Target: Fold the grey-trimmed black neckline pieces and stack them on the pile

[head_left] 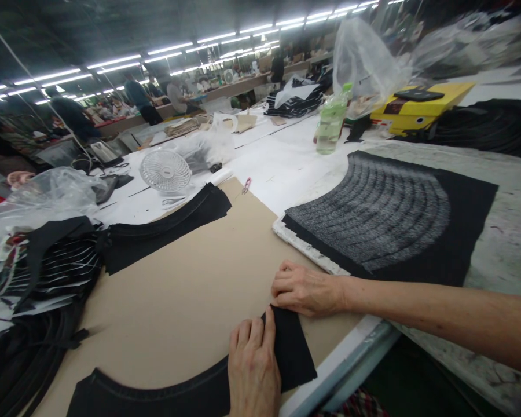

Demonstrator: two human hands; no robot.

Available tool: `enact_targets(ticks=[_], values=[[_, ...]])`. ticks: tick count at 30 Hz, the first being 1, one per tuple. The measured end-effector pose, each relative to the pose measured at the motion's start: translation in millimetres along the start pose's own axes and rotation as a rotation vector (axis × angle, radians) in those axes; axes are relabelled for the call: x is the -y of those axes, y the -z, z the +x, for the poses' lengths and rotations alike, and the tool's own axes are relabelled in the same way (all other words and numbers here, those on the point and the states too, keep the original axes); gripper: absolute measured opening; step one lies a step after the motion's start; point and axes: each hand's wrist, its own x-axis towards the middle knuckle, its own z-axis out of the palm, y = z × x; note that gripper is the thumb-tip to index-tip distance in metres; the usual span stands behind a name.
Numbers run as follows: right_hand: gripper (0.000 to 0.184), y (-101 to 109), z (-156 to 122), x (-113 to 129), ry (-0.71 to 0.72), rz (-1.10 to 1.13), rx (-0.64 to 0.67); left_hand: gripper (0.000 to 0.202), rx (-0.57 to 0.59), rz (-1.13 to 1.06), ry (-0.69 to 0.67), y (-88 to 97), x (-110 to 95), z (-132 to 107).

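A curved black fabric piece (165, 399) lies along the front of the beige board (191, 307). My left hand (255, 362) rests flat on its right part, fingers stretched forward and the index tip near the upper corner. At that same corner my right hand (308, 291) is closed, thumb and fingers pinching the fabric's edge; the fingertips are partly hidden. A second curved black piece (169, 225) lies at the board's far side. To the right, a black panel (471, 214) with grey, speckled curved bands is spread on a pale, stained surface.
Stacked black strips and cut pieces (47, 272) fill the left side. Beyond the board are small snips (246, 185), a white fan (165, 171) and a green-tinted bottle (330, 121). A yellow box (417, 110) stands at back right. People work in the background.
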Motion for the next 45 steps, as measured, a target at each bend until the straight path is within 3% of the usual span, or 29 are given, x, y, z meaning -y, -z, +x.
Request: enact_targets(ticks=[7, 11, 16, 24, 33, 35, 40, 45], values=[[0.018, 9.6, -3.7, 2.2, 0.017, -0.101, 0.074, 0.055, -0.018, 0.052, -0.011, -1.1, -1.4, 1.1], [0.020, 10.6, -1.7, 7.7, -0.060, -0.114, 0.029, 0.055, -0.029, 0.069, -0.015, -2.2, -1.7, 0.5], [0.035, 8.0, -0.7, 21.6, -0.080, -0.051, 0.035, 0.053, -0.047, 0.082, -0.004, -1.2, -3.7, -0.3], [0.034, 10.1, -5.7, 26.2, -0.315, 0.053, -0.039, 0.052, -0.040, 0.100, -0.006, 0.6, -4.1, -6.0], [0.032, 3.6, 0.3, 30.5, -0.267, 0.076, 0.014, 0.045, -0.034, 0.125, -0.008, 4.3, -4.3, -7.4], [0.027, 3.1, 1.3, 31.7, -0.335, 0.112, -0.011, 0.045, -0.029, 0.133, -0.009, 4.5, -4.7, -6.8], [0.008, 6.1, 10.5, 30.9, -0.686, 0.227, -0.077, 0.046, -0.043, 0.166, -0.020, 4.4, -5.2, -6.4], [0.025, 4.6, 25.9, 28.0, -0.828, 0.167, 0.069, 0.047, -0.035, 0.170, -0.020, 4.0, -5.6, -6.9]])
